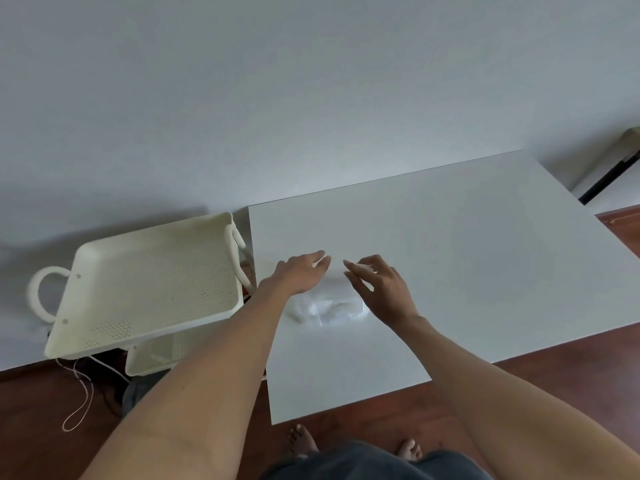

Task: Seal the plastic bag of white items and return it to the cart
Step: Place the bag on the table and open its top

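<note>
We see a clear plastic bag of white items [327, 308] lying on the white rectangular tabletop [467, 258], near its left edge. Left hand [299, 275] and right hand [379, 289] both pinch the bag's far top edge between thumb and fingers; the 2 hands sit close together. Cream perforated-tray cart [149, 282] stands just left of the tabletop.

Cart [149, 271], left of frame: cream, tray floor dotted with perforations. Table [450, 254], centre-right: plain white. Plastic bag [332, 308]: clear, white contents. Floor [571, 368], bottom: reddish-brown wood.
</note>
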`<action>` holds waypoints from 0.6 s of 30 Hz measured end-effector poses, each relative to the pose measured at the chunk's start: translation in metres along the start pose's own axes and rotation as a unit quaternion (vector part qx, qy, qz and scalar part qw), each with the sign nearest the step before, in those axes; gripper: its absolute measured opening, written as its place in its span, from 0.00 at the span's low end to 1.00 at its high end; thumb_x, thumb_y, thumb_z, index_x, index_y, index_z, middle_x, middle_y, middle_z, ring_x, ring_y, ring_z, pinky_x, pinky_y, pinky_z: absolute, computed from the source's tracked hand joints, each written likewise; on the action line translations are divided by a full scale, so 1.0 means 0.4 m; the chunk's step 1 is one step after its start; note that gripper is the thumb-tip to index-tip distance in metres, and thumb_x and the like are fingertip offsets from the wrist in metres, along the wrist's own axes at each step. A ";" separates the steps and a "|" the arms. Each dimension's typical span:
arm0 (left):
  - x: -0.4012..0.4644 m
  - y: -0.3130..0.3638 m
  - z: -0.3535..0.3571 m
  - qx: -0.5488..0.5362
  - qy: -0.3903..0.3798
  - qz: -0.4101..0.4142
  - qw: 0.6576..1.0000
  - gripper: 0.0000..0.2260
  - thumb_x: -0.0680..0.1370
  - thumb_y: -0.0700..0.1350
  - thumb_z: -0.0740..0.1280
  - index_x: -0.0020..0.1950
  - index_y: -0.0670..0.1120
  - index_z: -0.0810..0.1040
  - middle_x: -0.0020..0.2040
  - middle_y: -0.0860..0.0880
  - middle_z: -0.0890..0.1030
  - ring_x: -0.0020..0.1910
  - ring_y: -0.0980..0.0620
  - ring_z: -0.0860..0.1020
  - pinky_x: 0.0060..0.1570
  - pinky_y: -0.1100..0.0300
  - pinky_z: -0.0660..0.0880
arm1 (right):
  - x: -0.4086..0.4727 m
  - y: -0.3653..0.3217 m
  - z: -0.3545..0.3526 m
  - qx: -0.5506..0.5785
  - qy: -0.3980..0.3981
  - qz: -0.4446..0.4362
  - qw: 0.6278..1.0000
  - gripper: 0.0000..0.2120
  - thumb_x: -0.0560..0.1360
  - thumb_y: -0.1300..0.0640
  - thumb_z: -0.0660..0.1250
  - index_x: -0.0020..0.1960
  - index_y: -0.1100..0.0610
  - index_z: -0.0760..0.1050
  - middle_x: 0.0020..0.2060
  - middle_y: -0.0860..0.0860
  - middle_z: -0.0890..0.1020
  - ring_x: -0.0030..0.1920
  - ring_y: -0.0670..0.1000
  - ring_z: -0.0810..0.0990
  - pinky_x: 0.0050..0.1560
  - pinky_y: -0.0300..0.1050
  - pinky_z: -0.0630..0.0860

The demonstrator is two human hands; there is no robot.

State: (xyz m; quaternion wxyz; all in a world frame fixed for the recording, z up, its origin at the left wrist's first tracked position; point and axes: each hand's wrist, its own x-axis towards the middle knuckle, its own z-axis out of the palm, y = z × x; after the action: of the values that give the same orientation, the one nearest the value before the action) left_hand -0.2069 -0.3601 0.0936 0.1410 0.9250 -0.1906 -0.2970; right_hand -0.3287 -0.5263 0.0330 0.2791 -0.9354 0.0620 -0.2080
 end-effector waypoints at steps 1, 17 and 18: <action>0.005 -0.003 0.005 0.008 -0.009 0.002 1.000 0.26 0.83 0.64 0.49 0.80 0.60 0.60 0.77 0.48 0.69 0.77 0.42 0.63 0.75 0.48 0.56 | -0.003 0.002 0.002 -0.001 0.000 0.000 1.000 0.13 0.80 0.50 0.70 0.63 0.46 0.83 0.52 0.51 0.82 0.45 0.54 0.83 0.49 0.50 0.79; 0.030 -0.029 0.072 -0.034 0.022 0.042 0.998 0.32 0.79 0.64 0.62 0.80 0.58 0.57 0.66 0.48 0.68 0.67 0.48 0.71 0.64 0.51 0.58 | -0.024 -0.005 0.011 0.080 -0.076 0.123 0.986 0.21 0.84 0.45 0.61 0.75 0.45 0.71 0.60 0.48 0.81 0.52 0.54 0.82 0.55 0.52 0.78; 0.028 -0.027 0.071 -0.035 0.033 0.052 0.997 0.32 0.79 0.63 0.64 0.80 0.58 0.58 0.63 0.49 0.68 0.64 0.49 0.72 0.61 0.53 0.58 | -0.014 -0.005 0.009 0.083 -0.088 0.131 0.984 0.22 0.83 0.44 0.61 0.76 0.45 0.70 0.59 0.48 0.81 0.52 0.54 0.82 0.54 0.52 0.79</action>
State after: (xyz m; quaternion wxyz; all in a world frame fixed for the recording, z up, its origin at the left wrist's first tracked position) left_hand -0.2129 -0.3595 0.0618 0.1949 0.9174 -0.2235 -0.2655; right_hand -0.3323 -0.5215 0.0293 0.3849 -0.9074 0.1421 -0.0912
